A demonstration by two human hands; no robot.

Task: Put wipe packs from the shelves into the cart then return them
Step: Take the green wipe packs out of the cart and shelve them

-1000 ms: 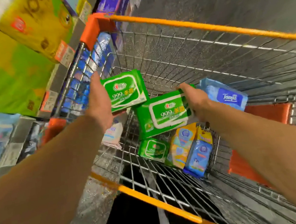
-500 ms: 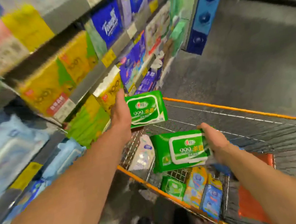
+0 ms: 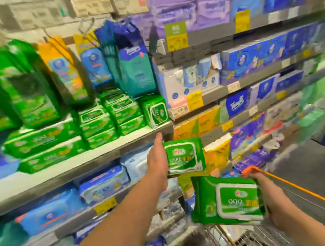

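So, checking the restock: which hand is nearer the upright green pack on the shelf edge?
Left hand, just below that upright green pack; right hand sits lower, by the cart.

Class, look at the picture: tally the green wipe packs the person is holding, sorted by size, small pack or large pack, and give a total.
Small green wipe pack, in the left hand: 1
Large green wipe pack, in the right hand: 1
Total held: 2
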